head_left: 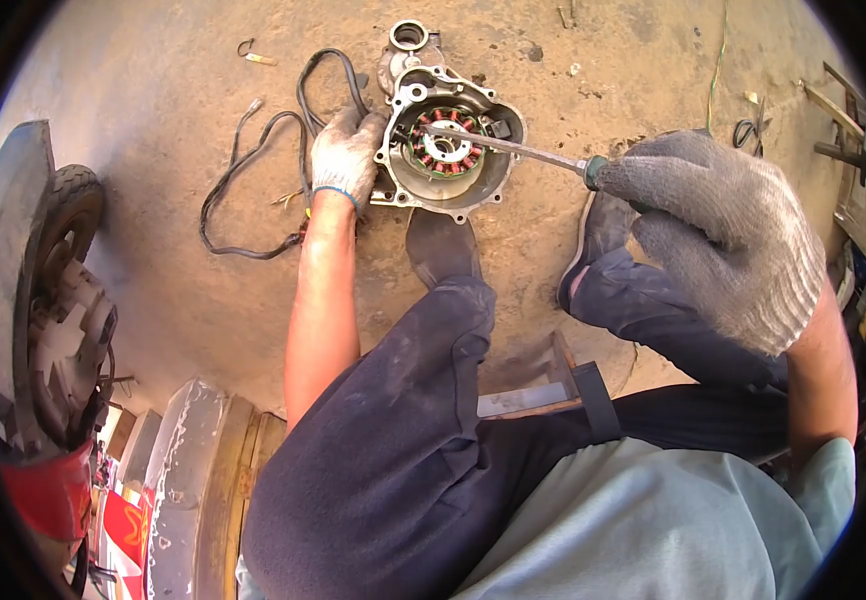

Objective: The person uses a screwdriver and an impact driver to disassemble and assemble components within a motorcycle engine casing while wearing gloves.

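Left: black cable [218,215] was seen looped | left hand [346,160] was closed on metal casing's [485,185] left edge, fingertips hidden | far centre: coil ring [450,171] was contained in open-faced casing | right: screwdriver [538,154] was clasped by right hand [728,225], tip over ring

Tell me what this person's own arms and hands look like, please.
The left hand wears an off-white knitted work glove edged with blue at the wrist. The right hand wears a greyer, soiled knitted glove with a paler, ribbed cuff. Both visible forearms are bare. A pale grey-green sleeve shows on the right arm.
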### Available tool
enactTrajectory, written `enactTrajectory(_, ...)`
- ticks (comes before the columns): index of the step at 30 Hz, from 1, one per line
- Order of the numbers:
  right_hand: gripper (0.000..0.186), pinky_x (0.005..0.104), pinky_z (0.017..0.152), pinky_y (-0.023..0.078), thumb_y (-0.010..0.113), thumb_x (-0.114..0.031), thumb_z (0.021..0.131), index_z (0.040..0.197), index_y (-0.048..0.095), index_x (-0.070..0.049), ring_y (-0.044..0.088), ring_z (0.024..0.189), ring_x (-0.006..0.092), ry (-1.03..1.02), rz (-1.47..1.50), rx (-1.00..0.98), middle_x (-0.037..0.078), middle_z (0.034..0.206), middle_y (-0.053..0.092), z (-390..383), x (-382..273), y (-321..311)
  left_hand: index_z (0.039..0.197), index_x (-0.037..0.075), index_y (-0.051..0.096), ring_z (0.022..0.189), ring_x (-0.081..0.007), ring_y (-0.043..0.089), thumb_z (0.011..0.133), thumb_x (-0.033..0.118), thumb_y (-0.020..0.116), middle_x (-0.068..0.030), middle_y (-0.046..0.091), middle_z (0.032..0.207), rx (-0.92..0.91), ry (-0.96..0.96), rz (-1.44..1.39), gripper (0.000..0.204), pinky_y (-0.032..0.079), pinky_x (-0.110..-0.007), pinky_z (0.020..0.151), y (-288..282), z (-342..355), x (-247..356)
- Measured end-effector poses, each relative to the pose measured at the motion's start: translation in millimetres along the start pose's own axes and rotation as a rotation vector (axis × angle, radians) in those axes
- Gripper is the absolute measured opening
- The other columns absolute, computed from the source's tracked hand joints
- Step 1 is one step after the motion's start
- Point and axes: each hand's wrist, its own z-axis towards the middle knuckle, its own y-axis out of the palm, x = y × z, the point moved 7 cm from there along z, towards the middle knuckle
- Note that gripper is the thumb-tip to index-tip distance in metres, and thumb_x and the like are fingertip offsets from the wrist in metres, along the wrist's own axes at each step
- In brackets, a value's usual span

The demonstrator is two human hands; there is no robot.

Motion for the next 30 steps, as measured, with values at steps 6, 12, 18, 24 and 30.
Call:
enactTrajectory(6, 0.053, 0.0409, 0.088, 0.059, 0.072, 0.005, 0.071, 0.123, 0.076, -0.002, 0.073, 0.104, 0.0337, 0.074, 0.056, 0.041, 0.018, 0.118, 0.071, 5, -24, -16, 0.123, -0.004, 0.074, 0.101, -0.0284, 0.075, 0.100, 0.028, 0.066, -0.0239, 0.078, 0.110, 0.027, 0.041, -0.029, 0.040, 0.055, -0.039, 0.093, -2, -6, 10)
enactTrajectory(12, 0.047, 0.0416, 0.079, 0.059, 0.072, 0.001, 0.076, 0.122, 0.078, -0.006, 0.074, 0.092, 0.0341, -0.094, -0.038, 0.124, 0.015, 0.106, 0.072, 18, -24, -6, 0.125, -0.003, 0.074, 0.101, -0.0273, 0.075, 0.101, 0.029, 0.067, -0.0226, 0.079, 0.111, 0.028, 0.054, 0.000, 0.041, 0.055, -0.038, 0.093, 0, -3, 10)
enactTrajectory(18, 0.037, 0.0449, 0.066, 0.056, 0.070, -0.005, 0.082, 0.117, 0.081, -0.008, 0.071, 0.074, 0.0328, -0.174, -0.201, 0.122, 0.014, 0.086, 0.072, 42, -50, -3, 0.124, -0.002, 0.074, 0.100, -0.0273, 0.075, 0.101, 0.031, 0.068, -0.0222, 0.079, 0.110, 0.002, 0.051, -0.012, 0.041, 0.055, -0.038, 0.093, 1, -1, 9)
enactTrajectory(24, 0.030, 0.0470, 0.064, 0.055, 0.071, -0.007, 0.083, 0.112, 0.081, -0.006, 0.070, 0.071, 0.0341, -0.270, -0.258, 0.152, 0.016, 0.076, 0.068, 61, -70, -3, 0.123, -0.002, 0.075, 0.101, -0.0303, 0.075, 0.101, 0.032, 0.067, -0.0235, 0.078, 0.110, 0.017, 0.078, 0.038, 0.042, 0.055, -0.040, 0.093, -2, 1, 6)
enactTrajectory(30, 0.027, 0.0471, 0.064, 0.055, 0.071, -0.008, 0.084, 0.110, 0.080, -0.006, 0.070, 0.071, 0.0344, -0.310, -0.297, 0.175, 0.016, 0.076, 0.068, 63, -75, -4, 0.122, -0.003, 0.074, 0.103, -0.0334, 0.075, 0.100, 0.033, 0.066, -0.0253, 0.078, 0.110, 0.018, 0.097, 0.063, 0.042, 0.055, -0.041, 0.093, 0, 6, 1)
